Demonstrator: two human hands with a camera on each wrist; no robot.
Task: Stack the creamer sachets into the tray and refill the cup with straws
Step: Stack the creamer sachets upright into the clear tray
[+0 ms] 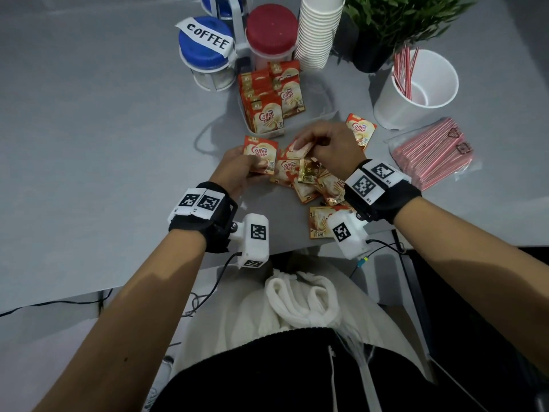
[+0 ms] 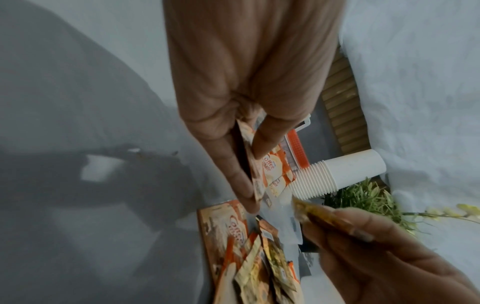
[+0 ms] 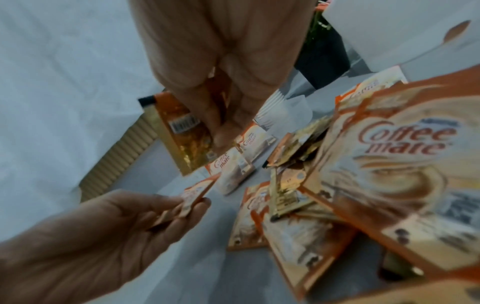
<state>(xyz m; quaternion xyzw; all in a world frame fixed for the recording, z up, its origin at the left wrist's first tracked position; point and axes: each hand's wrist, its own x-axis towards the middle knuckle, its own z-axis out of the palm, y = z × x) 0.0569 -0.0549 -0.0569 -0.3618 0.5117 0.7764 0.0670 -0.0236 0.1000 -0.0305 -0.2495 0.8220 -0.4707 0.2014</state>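
Observation:
My left hand (image 1: pixel 239 168) pinches a red Coffee mate sachet (image 1: pixel 260 154) upright, just left of a loose pile of sachets (image 1: pixel 309 181) on the grey table. In the left wrist view its thumb and fingers (image 2: pixel 233 164) clamp the sachet's edge. My right hand (image 1: pixel 312 147) pinches another sachet (image 3: pixel 182 131) above the pile, gold back and barcode showing. The clear tray (image 1: pixel 328 113) behind the pile holds several sachets standing at its left side. At the right stand a white cup (image 1: pixel 416 84) with a few red-striped straws and a plastic bag of straws (image 1: pixel 433 153).
One sachet (image 1: pixel 361 130) lies alone right of the tray and another (image 1: pixel 319 223) near the table's front edge. Behind the tray are a blue-lidded coffee jar (image 1: pixel 205 52), a red-lidded jar (image 1: pixel 271 34), a stack of paper cups (image 1: pixel 319 31) and a potted plant (image 1: pixel 395 16).

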